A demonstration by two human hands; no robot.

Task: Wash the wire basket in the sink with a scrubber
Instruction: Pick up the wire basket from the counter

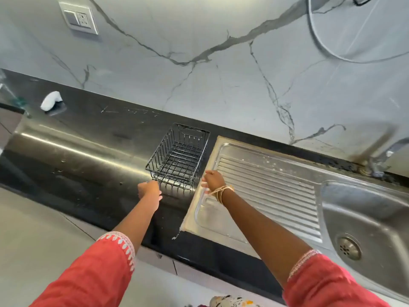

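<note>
The black wire basket (179, 155) stands upright and empty on the black counter (88, 134), just left of the steel drainboard (265, 189). My left hand (149, 190) is at the basket's near-left corner with its fingers curled away from the camera; whether they grip the wire is hidden. My right hand (211, 179), with threads tied at the wrist, hovers over the drainboard's left edge, a small gap from the basket's near-right corner, and holds nothing. The sink basin (365, 209) with its drain (349, 248) lies at the far right. I see no scrubber.
A tap (385, 155) rises behind the basin at the marble wall. A small white object (52, 100) lies on the counter at the far left. A switch and socket plate (78, 17) sits high on the wall. Floor shows below the counter edge.
</note>
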